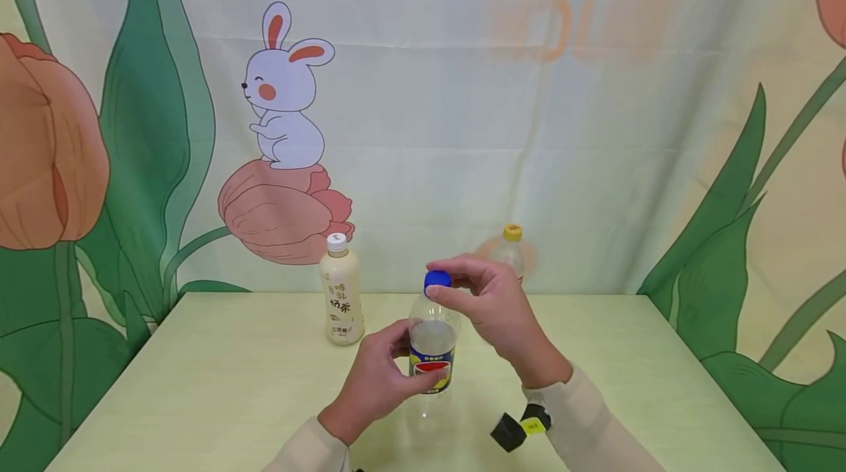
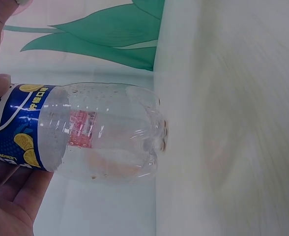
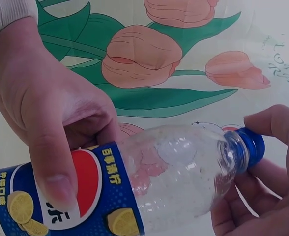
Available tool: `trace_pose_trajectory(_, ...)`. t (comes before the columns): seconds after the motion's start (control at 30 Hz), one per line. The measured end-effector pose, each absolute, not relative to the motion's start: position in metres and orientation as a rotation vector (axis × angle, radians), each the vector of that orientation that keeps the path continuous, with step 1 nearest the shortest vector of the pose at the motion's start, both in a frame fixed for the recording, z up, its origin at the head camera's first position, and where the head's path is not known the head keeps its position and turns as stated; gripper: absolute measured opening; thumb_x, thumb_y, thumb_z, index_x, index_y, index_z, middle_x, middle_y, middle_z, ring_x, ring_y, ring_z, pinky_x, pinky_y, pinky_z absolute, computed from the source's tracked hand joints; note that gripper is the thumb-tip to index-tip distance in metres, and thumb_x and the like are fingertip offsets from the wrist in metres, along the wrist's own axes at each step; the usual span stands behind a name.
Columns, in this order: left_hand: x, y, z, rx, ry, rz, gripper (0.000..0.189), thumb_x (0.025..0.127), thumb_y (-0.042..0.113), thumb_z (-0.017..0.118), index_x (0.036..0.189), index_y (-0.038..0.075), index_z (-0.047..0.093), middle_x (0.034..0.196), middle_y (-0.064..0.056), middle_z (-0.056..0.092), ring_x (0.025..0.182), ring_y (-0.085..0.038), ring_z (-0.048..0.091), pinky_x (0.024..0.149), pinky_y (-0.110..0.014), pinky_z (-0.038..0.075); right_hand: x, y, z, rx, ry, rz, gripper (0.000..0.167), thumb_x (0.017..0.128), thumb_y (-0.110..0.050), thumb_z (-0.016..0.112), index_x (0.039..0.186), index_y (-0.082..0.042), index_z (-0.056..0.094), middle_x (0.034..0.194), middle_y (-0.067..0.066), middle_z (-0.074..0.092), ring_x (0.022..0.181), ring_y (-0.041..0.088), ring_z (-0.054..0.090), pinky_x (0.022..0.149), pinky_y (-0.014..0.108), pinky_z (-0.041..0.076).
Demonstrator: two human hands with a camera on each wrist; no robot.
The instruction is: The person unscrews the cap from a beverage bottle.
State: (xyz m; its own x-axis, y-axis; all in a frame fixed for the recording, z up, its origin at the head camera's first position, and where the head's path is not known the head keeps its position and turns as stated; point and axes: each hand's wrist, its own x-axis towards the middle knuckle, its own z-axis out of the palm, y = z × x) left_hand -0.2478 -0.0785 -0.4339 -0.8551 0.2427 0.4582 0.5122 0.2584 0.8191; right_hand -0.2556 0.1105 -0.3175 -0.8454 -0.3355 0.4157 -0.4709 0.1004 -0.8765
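A clear plastic soda bottle (image 1: pixel 431 332) with a blue lemon-print label (image 3: pixel 120 191) stands upright in front of me. My left hand (image 1: pixel 378 378) grips it round the label, thumb across the front and fingers behind. At the top, my right hand (image 1: pixel 499 307) pinches the blue cap (image 1: pixel 438 280) between thumb and fingers. The cap sits on the bottle's neck in the right wrist view. No drink shows inside the bottle; its ridged base (image 2: pixel 157 132) is close over the tabletop in the left wrist view.
A milk tea bottle (image 1: pixel 341 299) with a white cap stands at the back left of the pale table (image 1: pixel 231 384). Behind my right hand, a bottle with a yellow cap (image 1: pixel 512 232) is partly hidden. A printed cloth backdrop (image 1: pixel 423 127) hangs at the table's far edge.
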Motion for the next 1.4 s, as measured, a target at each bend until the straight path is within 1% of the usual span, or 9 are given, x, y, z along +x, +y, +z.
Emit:
trace_pose_trajectory(0.23,-0.248,-0.08,-0.435,-0.679,-2.304,-1.628,0.054,0.077,0.029,0.092,0.124,0.015,0.066,0.114,-0.001,0.075,0.1,-0.016,0.073,0.088,-0.022,0.059,-0.259,0.114,-0.316,0.892,-2.323,1.994,0.033,0.097,-0.014,0.07,0.13,-0.008,0.07,0.13,0.012,0.067,0.112,0.023,0.068,0.099,0.036,0.054)
trace_pose_trajectory(0.37,-0.248,-0.08,-0.436,-0.667,-2.309,-1.626,0.055,0.077,0.027,0.092,0.125,0.016,0.066,0.116,-0.001,0.075,0.101,-0.016,0.073,0.087,-0.022,0.059,-0.259,0.114,-0.316,0.896,-2.36,1.993,0.035,0.099,-0.015,0.068,0.134,-0.009,0.067,0.136,0.012,0.065,0.115,0.024,0.068,0.101,0.038,0.053)
trace_pose_trajectory(0.47,-0.247,-0.079,-0.435,-0.663,-2.303,-1.639,0.056,0.077,0.026,0.092,0.125,0.017,0.066,0.116,0.001,0.075,0.1,-0.015,0.074,0.088,-0.023,0.06,-0.257,0.114,-0.316,0.861,-2.373,1.964,0.039,0.097,-0.019,0.071,0.135,-0.011,0.067,0.133,0.012,0.066,0.111,0.025,0.069,0.1,0.039,0.054)
trace_pose_trajectory(0.57,-0.247,-0.079,-0.436,-0.663,-2.297,-1.653,0.055,0.076,0.025,0.092,0.124,0.018,0.066,0.115,0.003,0.075,0.099,-0.013,0.074,0.088,-0.023,0.06,-0.256,0.111,-0.316,0.784,-2.356,1.911,0.044,0.091,-0.023,0.079,0.132,-0.012,0.067,0.127,0.011,0.068,0.11,0.024,0.068,0.098,0.041,0.054)
trace_pose_trajectory(0.73,-0.248,-0.079,-0.436,-0.657,-2.3,-1.66,0.055,0.076,0.024,0.092,0.124,0.019,0.066,0.116,0.005,0.074,0.1,-0.013,0.073,0.088,-0.021,0.059,-0.25,0.104,-0.317,0.58,-2.319,1.792,0.045,0.077,-0.028,0.091,0.112,-0.014,0.067,0.109,0.005,0.071,0.101,0.024,0.065,0.093,0.042,0.054)
trace_pose_trajectory(0.83,-0.248,-0.079,-0.436,-0.662,-2.3,-1.655,0.054,0.077,0.025,0.092,0.124,0.018,0.066,0.116,0.003,0.075,0.101,-0.014,0.074,0.088,-0.022,0.06,-0.248,0.101,-0.318,0.511,-2.313,1.751,0.042,0.074,-0.029,0.093,0.103,-0.013,0.068,0.1,0.004,0.071,0.094,0.024,0.065,0.088,0.039,0.054)
trace_pose_trajectory(0.93,-0.248,-0.079,-0.436,-0.66,-2.305,-1.655,0.054,0.077,0.026,0.092,0.123,0.018,0.066,0.116,0.003,0.075,0.1,-0.014,0.074,0.088,-0.022,0.06,-0.248,0.1,-0.318,0.496,-2.304,1.734,0.037,0.075,-0.028,0.093,0.099,-0.013,0.07,0.095,0.005,0.072,0.09,0.024,0.066,0.085,0.038,0.055)
trace_pose_trajectory(1.07,-0.247,-0.079,-0.435,-0.646,-2.319,-1.658,0.055,0.077,0.027,0.092,0.124,0.019,0.066,0.116,0.005,0.074,0.101,-0.013,0.073,0.089,-0.021,0.059,-0.248,0.102,-0.317,0.508,-2.293,1.741,0.032,0.077,-0.026,0.092,0.099,-0.013,0.073,0.094,0.005,0.073,0.088,0.024,0.067,0.082,0.037,0.056)
trace_pose_trajectory(1.4,-0.247,-0.079,-0.435,-0.651,-2.316,-1.649,0.055,0.078,0.028,0.091,0.125,0.018,0.065,0.117,0.002,0.075,0.101,-0.015,0.074,0.09,-0.023,0.06,-0.25,0.103,-0.318,0.579,-2.27,1.805,0.029,0.082,-0.02,0.087,0.108,-0.012,0.078,0.101,0.007,0.076,0.091,0.023,0.068,0.079,0.033,0.058)
